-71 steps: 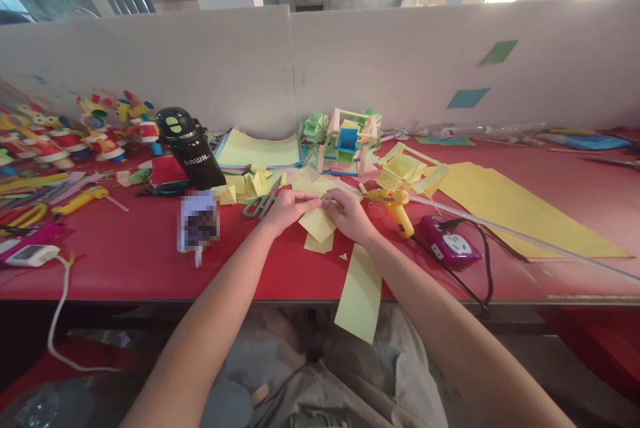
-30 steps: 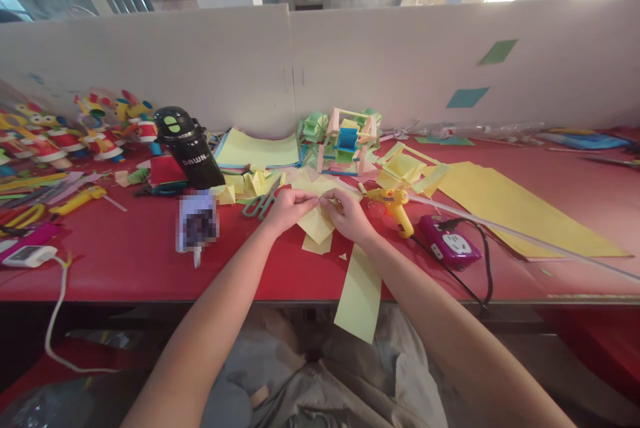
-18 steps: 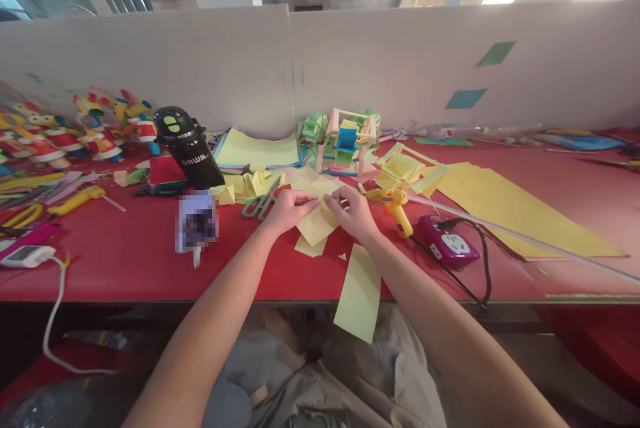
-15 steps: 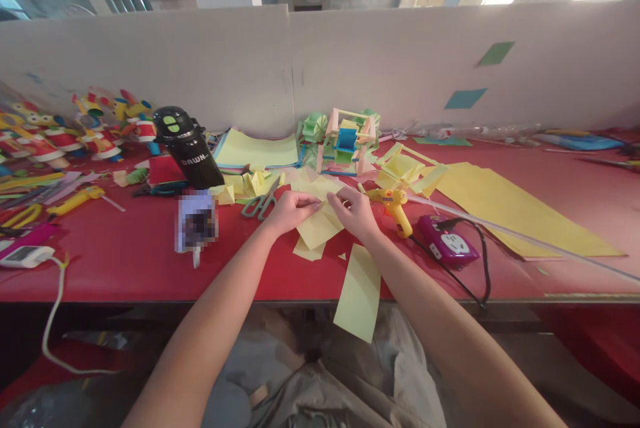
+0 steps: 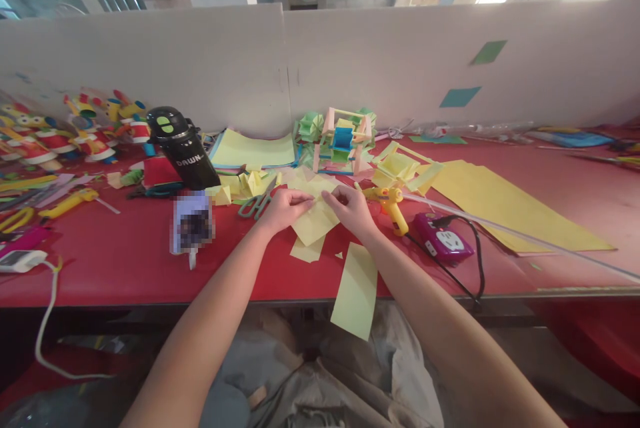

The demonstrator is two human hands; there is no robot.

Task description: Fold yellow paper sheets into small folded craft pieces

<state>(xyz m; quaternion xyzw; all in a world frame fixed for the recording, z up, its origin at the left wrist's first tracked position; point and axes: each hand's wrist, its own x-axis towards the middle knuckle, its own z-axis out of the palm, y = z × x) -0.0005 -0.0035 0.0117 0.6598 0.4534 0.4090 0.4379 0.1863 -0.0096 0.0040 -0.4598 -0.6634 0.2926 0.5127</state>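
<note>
My left hand [image 5: 289, 208] and my right hand [image 5: 351, 209] face each other over a pale yellow sheet of paper [image 5: 314, 225]. Fingers and thumb of each hand are closed in a pinch at the paper's upper part, a small gap between them. More pale paper [image 5: 307, 252] lies under the sheet. Left of my left hand rest green-handled scissors [image 5: 254, 207], partly hidden. A yellow glue gun [image 5: 393, 205] lies beside my right hand. Near my right forearm, a yellow paper strip [image 5: 356, 289] hangs over the table's front edge.
Behind my hands stands a small paper-and-stick wheel model [image 5: 343, 140]. A black bottle [image 5: 183, 151] and a blurred-out object [image 5: 193, 223] are on the left. To the right sit a purple power socket [image 5: 444, 239] with a cable and large yellow sheets [image 5: 515, 211].
The whole view has shifted slightly, so things sit a little further left. My hands keep their pinch on the yellow paper, and the gap between them looks nearly the same.
</note>
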